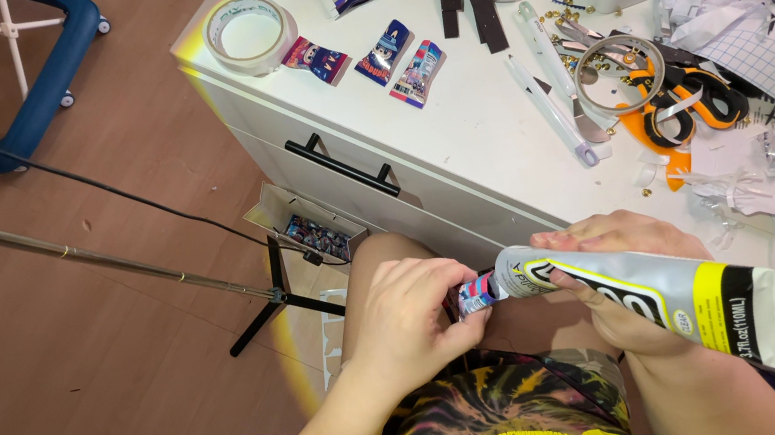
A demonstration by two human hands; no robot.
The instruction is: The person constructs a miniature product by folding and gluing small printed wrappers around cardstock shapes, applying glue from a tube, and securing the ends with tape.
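Glue tube (651, 297) between both hands

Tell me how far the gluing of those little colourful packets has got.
Done: cannot tell; no packet shows glue. In hand: the left hand pinches one small packet at the nozzle of the glue tube, which the right hand holds. Left: three similar packets lie untouched on the white desk.

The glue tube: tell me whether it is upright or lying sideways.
Sideways. The glue tube lies nearly level in the right hand, nozzle pointing at the small packet pinched in the left hand.
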